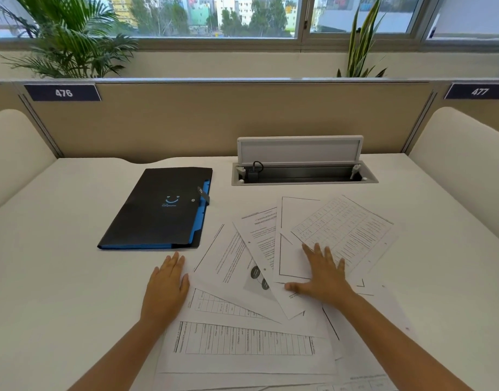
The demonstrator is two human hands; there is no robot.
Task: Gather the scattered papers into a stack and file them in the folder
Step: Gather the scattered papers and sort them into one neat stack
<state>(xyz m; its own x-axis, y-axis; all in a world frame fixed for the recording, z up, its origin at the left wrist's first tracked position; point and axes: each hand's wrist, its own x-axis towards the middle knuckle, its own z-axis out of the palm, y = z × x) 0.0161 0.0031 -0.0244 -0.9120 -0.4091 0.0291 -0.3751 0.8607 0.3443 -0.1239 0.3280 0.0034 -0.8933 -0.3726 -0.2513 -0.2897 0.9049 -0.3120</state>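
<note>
Several printed papers (242, 342) lie fanned out and overlapping across the middle and right of the white desk (59, 277). My right hand (323, 273) rests flat on the sheets, fingers spread, over a bordered page and a table sheet (347, 230). My left hand (166, 286) lies flat at the left edge of the spread, fingers together, holding nothing. A black folder (158, 211) with blue tabbed dividers lies closed on the desk, up and left of the papers, just beyond my left fingertips.
An open cable hatch (302, 173) with its white lid raised sits in the desk behind the papers. A beige partition (228, 119) closes off the back, with white padded dividers at both sides. Plants and a window stand beyond.
</note>
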